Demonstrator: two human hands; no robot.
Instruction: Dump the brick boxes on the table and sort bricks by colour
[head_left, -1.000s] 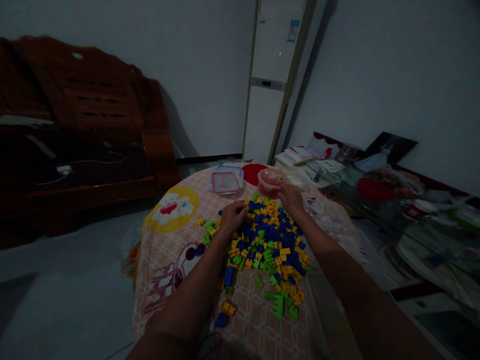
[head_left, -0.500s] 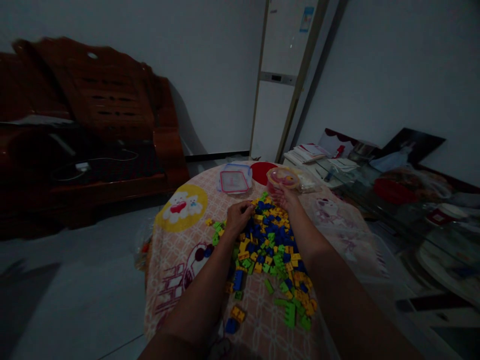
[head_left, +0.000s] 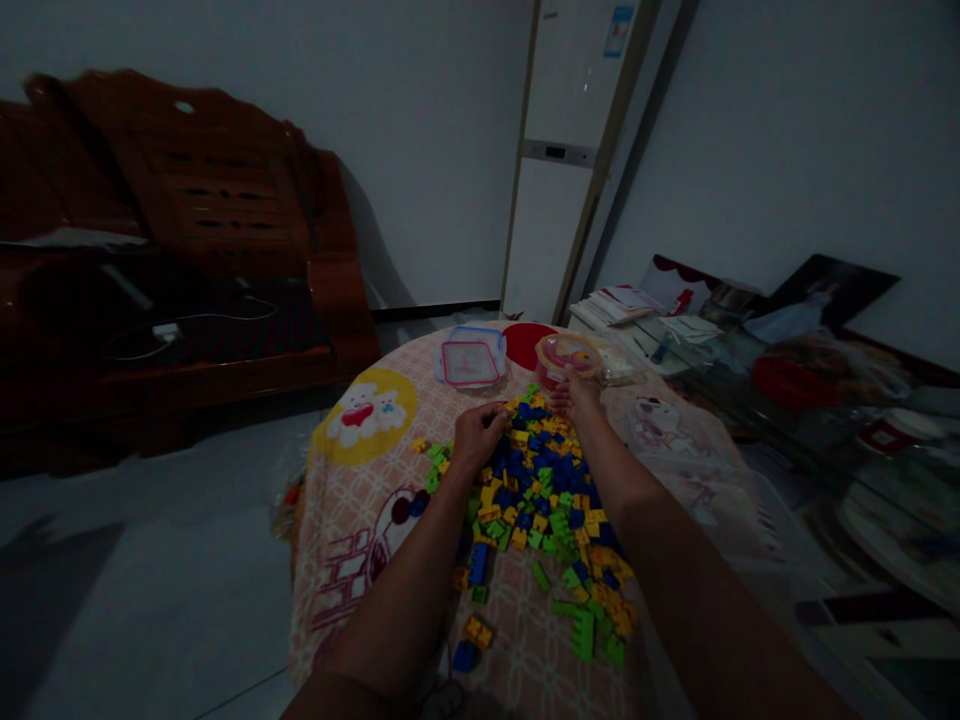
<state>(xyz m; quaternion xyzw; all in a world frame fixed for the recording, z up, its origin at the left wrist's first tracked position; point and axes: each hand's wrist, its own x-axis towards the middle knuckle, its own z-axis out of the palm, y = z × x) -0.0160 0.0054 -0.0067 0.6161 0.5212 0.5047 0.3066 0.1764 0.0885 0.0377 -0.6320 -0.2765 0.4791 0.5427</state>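
Note:
A wide heap of yellow, blue and green toy building bricks point(head_left: 536, 475) is spread over the patterned tablecloth point(head_left: 360, 520). At the heap's upper left edge is my left hand point(head_left: 480, 437), its fingers curled in; whatever they hold, if anything, is hidden. My right hand point(head_left: 579, 397) reaches past the heap's far right side, fingers extended and apart, close in front of a round lidded container point(head_left: 568, 358). Whether the fingertips touch that container I cannot tell. No brick shows in the right hand.
A clear box with a red-edged lid point(head_left: 472, 362) lies at the table's far side, beside a red disc point(head_left: 529, 343). Clear plastic point(head_left: 697, 495) covers the right side. A glass table point(head_left: 750, 375) with clutter stands right; a wooden bench point(head_left: 225, 230) stands left.
The view has shifted slightly. My right hand stays near the round container with a small change in its fingers; my left hand keeps its curled pose at the heap's edge.

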